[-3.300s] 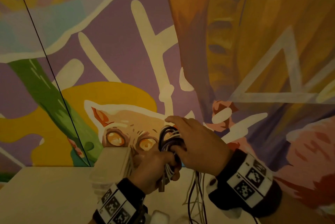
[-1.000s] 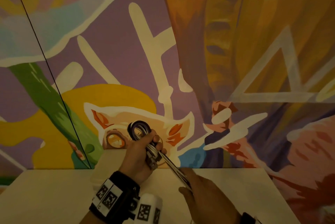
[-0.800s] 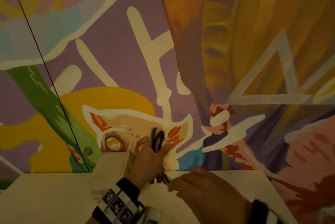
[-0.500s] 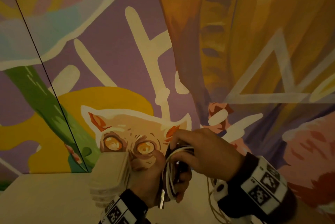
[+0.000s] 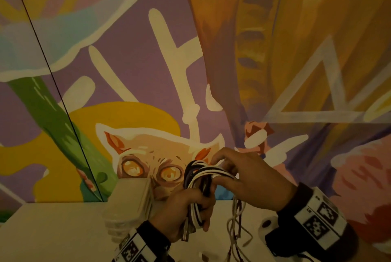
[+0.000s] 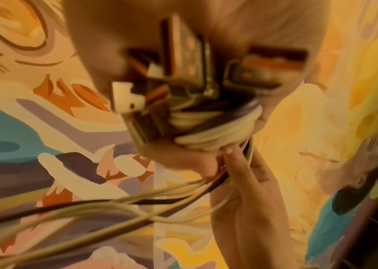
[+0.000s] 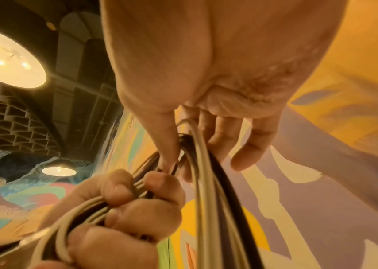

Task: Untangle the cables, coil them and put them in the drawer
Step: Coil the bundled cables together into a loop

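Observation:
A coil of black and white cables point(image 5: 197, 178) is held upright above the table, in front of the painted wall. My left hand point(image 5: 202, 205) grips the coil's lower part, and metal plugs point(image 5: 186, 231) stick out below the fist. In the left wrist view the plugs point(image 6: 183, 72) and the wound cables point(image 6: 211, 127) fill the palm. My right hand point(image 5: 219, 171) pinches the strands point(image 7: 197, 145) at the coil's top right, just above my left hand point(image 7: 126, 209). Loose cable tails point(image 5: 234, 227) hang from it to the table. A small white drawer unit point(image 5: 129, 204) stands just left of my hands.
The white table point(image 5: 53, 232) runs up to the mural wall point(image 5: 148, 71). A thin dark line point(image 5: 53, 83) slants down the wall on the left. In the right wrist view, round ceiling lamps point(image 7: 6, 58) shine overhead.
A second ago my right hand was low at the table, drawing the strands out. It has risen and laid them over the coil's top. My left hand keeps its grip.

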